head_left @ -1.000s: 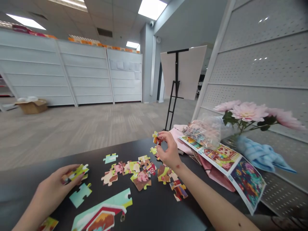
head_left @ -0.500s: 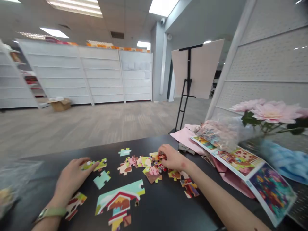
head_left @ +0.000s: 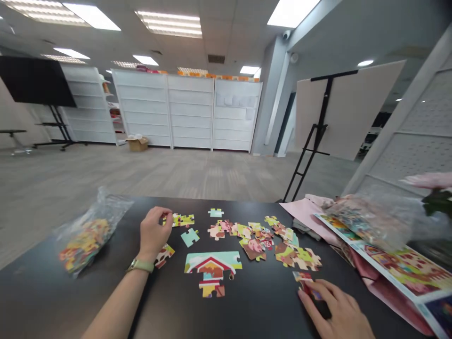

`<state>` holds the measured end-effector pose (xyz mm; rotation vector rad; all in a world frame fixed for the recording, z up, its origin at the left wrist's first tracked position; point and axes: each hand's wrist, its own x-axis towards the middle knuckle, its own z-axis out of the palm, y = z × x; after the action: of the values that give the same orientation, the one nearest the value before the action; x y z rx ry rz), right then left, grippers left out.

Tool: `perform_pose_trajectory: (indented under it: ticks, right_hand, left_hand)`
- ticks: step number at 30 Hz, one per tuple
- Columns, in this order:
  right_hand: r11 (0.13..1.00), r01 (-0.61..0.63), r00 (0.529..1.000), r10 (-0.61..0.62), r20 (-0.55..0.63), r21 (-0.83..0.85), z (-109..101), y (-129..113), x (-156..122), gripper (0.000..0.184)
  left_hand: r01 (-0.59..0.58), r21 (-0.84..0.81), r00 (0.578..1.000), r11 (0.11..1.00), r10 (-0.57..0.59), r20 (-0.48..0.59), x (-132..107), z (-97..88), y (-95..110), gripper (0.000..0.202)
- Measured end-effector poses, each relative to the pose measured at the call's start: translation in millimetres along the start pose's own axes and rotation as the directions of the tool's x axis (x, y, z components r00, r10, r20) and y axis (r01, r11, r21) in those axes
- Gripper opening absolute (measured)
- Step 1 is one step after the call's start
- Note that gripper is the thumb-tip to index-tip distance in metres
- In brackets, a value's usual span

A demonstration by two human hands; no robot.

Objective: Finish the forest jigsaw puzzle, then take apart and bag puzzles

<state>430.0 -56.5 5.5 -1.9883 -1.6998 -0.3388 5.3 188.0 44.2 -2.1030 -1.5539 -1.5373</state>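
- Two hands work well apart: the right hand (head_left: 335, 310) pinches a red puzzle piece (head_left: 305, 282) against the table, while the curled left hand (head_left: 153, 233) sits just beside a joined yellow-green pair (head_left: 181, 220), its grip hidden.
- Barn section (head_left: 212, 266) lies assembled between them, apparently within easy reach of both.
- Loose pieces (head_left: 261, 240) lie spread face-up, likely for easy viewing.
- Bag of pieces (head_left: 86, 240) sits farther left on the black table (head_left: 169, 315).
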Motion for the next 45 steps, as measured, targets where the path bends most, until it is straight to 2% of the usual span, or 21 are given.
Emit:
perform_pose_trajectory:
  ticks: [3,7,13,17,20,26,29,31,36,40,42,45]
  right_hand:
    - [0.991,-0.009,0.998,0.000,0.067,0.131,-4,-9,-6,0.020]
    - [0.936,0.060,0.954,-0.156,0.255,0.348,-19,-53,7,0.020]
    - [0.854,0.207,0.908,-0.350,0.231,0.477,-28,-108,22,0.036]
    - [0.741,0.299,0.848,-0.496,0.189,0.601,-21,-147,42,0.047]
    - [0.663,0.316,0.798,-0.572,0.188,0.678,-10,-178,58,0.050]
    - [0.608,0.278,0.702,-0.657,0.275,0.743,18,-223,79,0.045]
    - [0.604,0.303,0.676,-0.682,0.281,0.737,27,-230,82,0.042]
    - [0.598,0.302,0.676,-0.684,0.276,0.742,30,-229,82,0.042]
    - [0.572,0.295,0.730,-0.652,0.206,0.765,30,-221,81,0.046]
    - [0.602,0.315,0.789,-0.596,0.150,0.734,32,-205,91,0.047]
    - [0.637,0.341,0.812,-0.570,0.125,0.691,35,-189,102,0.045]
    - [0.675,0.384,0.822,-0.560,0.099,0.631,37,-160,118,0.042]
  left_hand:
    - [0.000,-0.051,1.000,0.999,0.000,0.017,1,2.5,2,0.017]
    - [0.016,-0.099,1.000,0.995,-0.014,0.019,1,1.2,3,0.015]
    - [0.035,-0.134,0.999,0.990,-0.035,0.005,0,-0.2,-1,0.015]
    - [0.027,-0.150,1.000,0.988,-0.024,0.018,0,1.2,-2,0.013]
    - [0.020,-0.153,1.000,0.988,-0.017,0.022,1,0.1,0,0.013]
    - [0.010,-0.142,1.000,0.990,-0.009,0.010,4,-2.4,3,0.015]
    - [0.012,-0.159,1.000,0.987,-0.011,0.002,4,-1.9,3,0.015]
    - [0.011,-0.176,1.000,0.984,-0.011,0.001,5,-1.1,2,0.015]
    - [-0.022,-0.231,1.000,0.973,0.022,-0.003,13,-9.4,14,0.015]
    - [-0.068,-0.292,0.997,0.954,0.078,0.023,2,-40.3,47,0.014]
    - [-0.028,-0.312,0.986,0.950,0.077,0.146,-18,-58.4,64,0.015]
    - [0.038,-0.266,0.914,0.963,0.074,0.399,-62,-76.1,79,0.012]
